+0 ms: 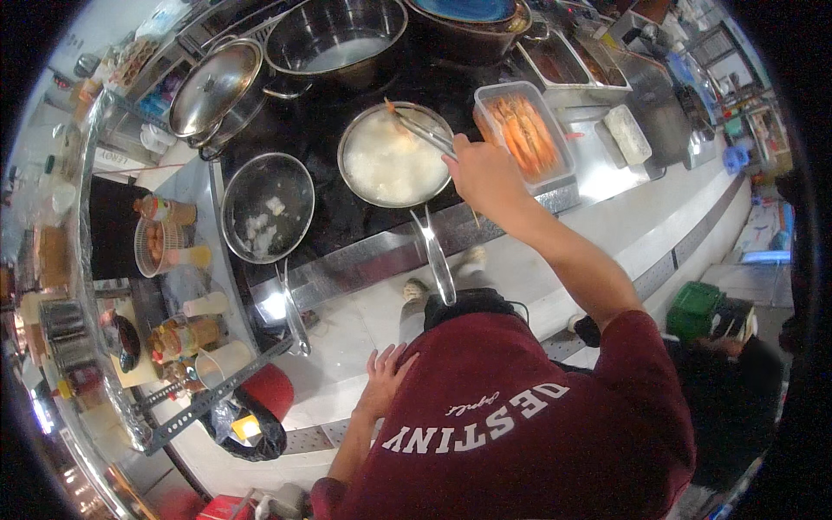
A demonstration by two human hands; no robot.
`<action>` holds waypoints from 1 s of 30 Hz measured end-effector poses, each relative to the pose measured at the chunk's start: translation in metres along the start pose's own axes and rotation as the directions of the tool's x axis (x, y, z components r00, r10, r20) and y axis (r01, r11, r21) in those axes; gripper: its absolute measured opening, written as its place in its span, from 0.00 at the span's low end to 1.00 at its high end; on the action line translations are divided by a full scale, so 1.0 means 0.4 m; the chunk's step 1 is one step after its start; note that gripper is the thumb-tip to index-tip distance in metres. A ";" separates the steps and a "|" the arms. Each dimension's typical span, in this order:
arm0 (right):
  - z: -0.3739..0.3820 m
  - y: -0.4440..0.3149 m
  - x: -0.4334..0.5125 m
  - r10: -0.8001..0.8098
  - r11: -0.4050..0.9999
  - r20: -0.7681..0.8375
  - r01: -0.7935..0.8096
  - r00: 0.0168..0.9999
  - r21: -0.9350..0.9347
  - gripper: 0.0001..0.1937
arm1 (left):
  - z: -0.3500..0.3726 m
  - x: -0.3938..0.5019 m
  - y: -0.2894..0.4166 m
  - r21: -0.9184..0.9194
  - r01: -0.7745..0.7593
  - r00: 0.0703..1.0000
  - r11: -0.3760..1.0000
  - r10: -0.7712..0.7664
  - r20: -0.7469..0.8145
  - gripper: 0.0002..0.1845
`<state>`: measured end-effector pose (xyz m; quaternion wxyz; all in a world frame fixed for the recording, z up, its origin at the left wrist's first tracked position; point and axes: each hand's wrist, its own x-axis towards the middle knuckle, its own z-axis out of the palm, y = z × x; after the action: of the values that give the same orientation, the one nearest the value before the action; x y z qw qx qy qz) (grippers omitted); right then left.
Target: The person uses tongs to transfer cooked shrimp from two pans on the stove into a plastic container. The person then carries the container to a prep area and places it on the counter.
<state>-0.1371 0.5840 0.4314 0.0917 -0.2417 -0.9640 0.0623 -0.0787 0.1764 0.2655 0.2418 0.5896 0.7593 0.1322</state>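
Note:
My right hand is closed on metal tongs, which reach over a pan of pale, foamy, steaming liquid. The tongs' tips hold a small orange piece, perhaps a shrimp, at the pan's far side. Just right of this pan, a clear plastic container holds several orange shrimp or prawns. My left hand rests against my maroon shirt at the waist, its fingers spread and holding nothing. To the left, a second pan has a few white pieces in it. Both pans' handles point toward me.
Behind the pans stand a large dark pot, a lidded metal pot and a pot with a blue item on top. Metal food trays and a white block are at the right. Bottles and a white basket stand left.

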 end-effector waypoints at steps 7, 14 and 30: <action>-0.064 0.008 -0.019 0.058 0.993 0.008 -0.058 0.998 0.098 0.15 | -0.015 0.005 0.011 0.007 -0.001 1.000 1.000 0.001 0.008 0.36; -0.120 0.120 -0.071 0.148 0.947 -0.107 -0.109 0.983 0.301 0.16 | -0.001 0.020 0.036 0.149 0.007 1.000 0.989 -0.010 0.020 0.38; -0.215 0.715 0.037 0.018 0.999 0.398 -0.030 0.917 0.025 0.28 | 0.493 0.536 -0.302 -0.990 0.062 0.664 -0.125 -0.735 0.134 0.34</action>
<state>-0.0020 0.8478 0.4706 -0.1029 -0.2345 -0.9584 0.1258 -0.1164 0.3329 -0.0058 0.4004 -0.0821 0.6278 0.6624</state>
